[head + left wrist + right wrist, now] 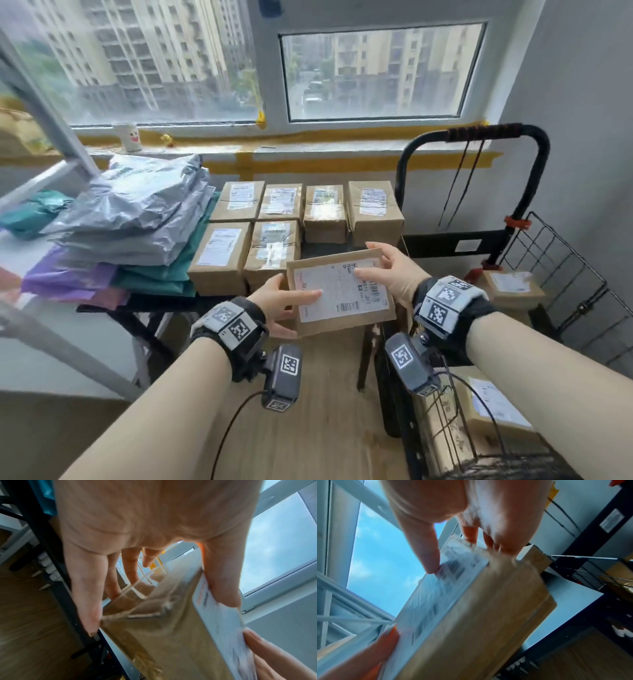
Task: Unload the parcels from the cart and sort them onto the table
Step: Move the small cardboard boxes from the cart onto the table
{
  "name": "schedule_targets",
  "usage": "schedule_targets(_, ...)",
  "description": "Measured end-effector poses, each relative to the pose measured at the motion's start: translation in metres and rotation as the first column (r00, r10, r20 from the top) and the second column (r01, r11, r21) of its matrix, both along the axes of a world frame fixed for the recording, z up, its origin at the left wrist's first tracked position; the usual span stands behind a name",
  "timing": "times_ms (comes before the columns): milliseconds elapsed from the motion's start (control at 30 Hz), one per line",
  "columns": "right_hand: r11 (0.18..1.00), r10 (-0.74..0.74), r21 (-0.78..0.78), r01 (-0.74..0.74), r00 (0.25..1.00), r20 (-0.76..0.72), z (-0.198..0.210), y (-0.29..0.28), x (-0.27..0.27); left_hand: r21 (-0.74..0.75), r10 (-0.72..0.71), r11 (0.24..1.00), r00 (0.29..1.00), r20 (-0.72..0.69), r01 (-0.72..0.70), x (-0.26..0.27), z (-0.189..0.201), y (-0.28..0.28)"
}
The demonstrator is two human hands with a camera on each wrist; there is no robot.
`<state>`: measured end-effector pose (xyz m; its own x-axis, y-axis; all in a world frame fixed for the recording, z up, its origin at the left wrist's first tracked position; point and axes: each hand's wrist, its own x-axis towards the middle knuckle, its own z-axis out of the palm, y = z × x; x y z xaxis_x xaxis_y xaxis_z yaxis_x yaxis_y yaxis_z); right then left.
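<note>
Two bare hands hold a flat, rectangular brown cardboard parcel [340, 293] in the air, just in front of the dark table [102, 306]. The left hand [279, 305] grips its left edge – thumb flat on the white paper shipping label [342, 291]. The right hand [394, 272] clasps the right edge. Six taped cardboard boxes [270, 226] sit in rows on the table, beside a slumped stack of glossy grey, purple and green plastic mailer bags [137, 219]. At the right stands a black wire-mesh cart [561, 274] – more boxes inside.
</note>
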<state>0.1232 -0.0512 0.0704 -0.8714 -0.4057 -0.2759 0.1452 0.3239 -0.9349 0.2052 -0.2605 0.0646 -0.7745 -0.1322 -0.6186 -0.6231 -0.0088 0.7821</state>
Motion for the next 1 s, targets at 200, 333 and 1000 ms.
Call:
schedule_targets(200, 0.996, -0.031, 0.083, 0.038, 0.996, -0.085, 0.006, -0.011, -0.010, 0.103, 0.073, 0.992, 0.997, 0.038, -0.077, -0.006, 0.002, 0.005)
schedule_targets(333, 0.999, 0.021, 0.026, -0.022, 0.998, 0.064, 0.003, -0.008, -0.026, 0.170, 0.229, 0.957, 0.972, 0.052, -0.234, -0.026, 0.002, 0.010)
schedule_targets(1000, 0.858, -0.250, -0.224, 0.463, 0.756, 0.604, -0.083, -0.020, -0.119, -0.189, 0.123, 0.974, 0.992, -0.017, -0.124, -0.131, -0.018, 0.014)
